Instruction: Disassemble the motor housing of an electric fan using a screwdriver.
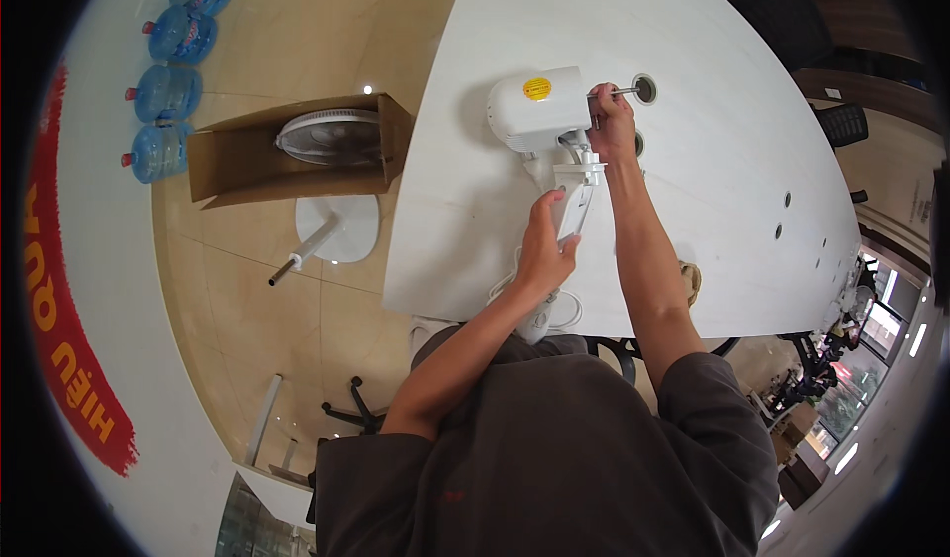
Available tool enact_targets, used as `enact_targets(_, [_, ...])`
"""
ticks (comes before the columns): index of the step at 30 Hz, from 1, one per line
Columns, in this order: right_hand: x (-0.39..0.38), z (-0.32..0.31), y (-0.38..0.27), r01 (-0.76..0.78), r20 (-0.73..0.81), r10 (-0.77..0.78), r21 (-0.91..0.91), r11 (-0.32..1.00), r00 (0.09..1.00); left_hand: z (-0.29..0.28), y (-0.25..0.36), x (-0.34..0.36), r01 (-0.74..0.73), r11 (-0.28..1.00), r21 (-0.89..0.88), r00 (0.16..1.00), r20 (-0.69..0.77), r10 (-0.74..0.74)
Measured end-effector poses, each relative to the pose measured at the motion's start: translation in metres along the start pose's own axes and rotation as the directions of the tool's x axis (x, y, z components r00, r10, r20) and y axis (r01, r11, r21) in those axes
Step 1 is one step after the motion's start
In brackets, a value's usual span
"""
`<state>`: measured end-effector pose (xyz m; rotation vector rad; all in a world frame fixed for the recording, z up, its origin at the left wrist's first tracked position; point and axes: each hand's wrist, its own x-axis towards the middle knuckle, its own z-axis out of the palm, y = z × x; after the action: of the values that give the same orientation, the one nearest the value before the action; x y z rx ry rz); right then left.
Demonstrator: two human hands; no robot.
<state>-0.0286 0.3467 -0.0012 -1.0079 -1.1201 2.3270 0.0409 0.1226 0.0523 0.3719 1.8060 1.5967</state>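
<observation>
Likely an office: a broad white table (732, 231) with round holes (788, 200) spreads beneath both hands, black chairs (843, 124) stand well right of the right hand (612, 127), and water jugs (168, 93) line the tiled floor (237, 295) far left of the left hand (543, 252), beside a red wall sign (75, 369).

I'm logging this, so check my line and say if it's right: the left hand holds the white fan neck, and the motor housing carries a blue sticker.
The sticker on the motor housing is yellow, not blue, as the head view shows; the left hand does hold the white fan neck.
</observation>
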Motion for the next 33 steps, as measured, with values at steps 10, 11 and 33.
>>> enact_targets(10, [0.023, -0.055, 0.022, -0.108, -0.065, 0.114, 0.086, 0.990, 0.991, 0.026, -0.031, -0.003, -0.034, 0.979, 0.201, 0.987, -0.145, 0.064])
enact_targets(11, [0.024, -0.055, 0.023, -0.125, -0.032, 0.129, 0.101, 0.987, 0.991, 0.029, -0.033, -0.005, -0.045, 0.972, 0.231, 0.984, -0.158, 0.083])
enact_targets(33, [0.034, -0.052, 0.011, -0.224, 0.086, 0.215, 0.115, 0.968, 0.973, 0.029, -0.005, -0.002, -0.062, 0.812, 0.581, 0.983, -0.105, 0.150])
